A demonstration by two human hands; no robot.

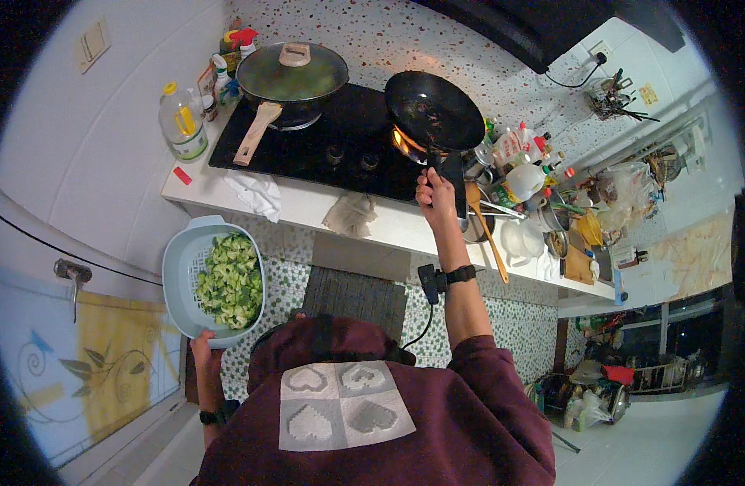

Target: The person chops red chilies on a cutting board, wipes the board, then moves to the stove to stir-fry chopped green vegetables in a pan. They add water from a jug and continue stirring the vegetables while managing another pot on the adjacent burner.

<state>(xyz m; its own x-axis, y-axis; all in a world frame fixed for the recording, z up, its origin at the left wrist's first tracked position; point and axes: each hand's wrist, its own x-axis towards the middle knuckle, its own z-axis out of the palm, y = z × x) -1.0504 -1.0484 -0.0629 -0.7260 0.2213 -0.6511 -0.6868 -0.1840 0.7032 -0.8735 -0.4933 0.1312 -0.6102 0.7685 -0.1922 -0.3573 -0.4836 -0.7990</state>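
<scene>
My right hand [435,193] grips the handle of a black wok [436,112], which is tilted above the right burner, where an orange flame [400,141] shows at its lower left. Small dark bits lie inside the wok. At the lower left, my left hand [203,341] holds the near rim of a light blue plastic basin [179,276] out over the floor. Chopped broccoli [231,279] fills the right part of the basin. A second pan with a glass lid [293,76] sits on the left burner, its wooden handle [258,133] pointing towards me.
A black glass cooktop [348,130] spans the counter [309,203]. An oil bottle [184,124] stands left. Cloths [351,215] hang at the front edge. A wooden spatula [486,231] projects over the edge on the right, beside bottles [524,182], bowls and a cutting board [579,258].
</scene>
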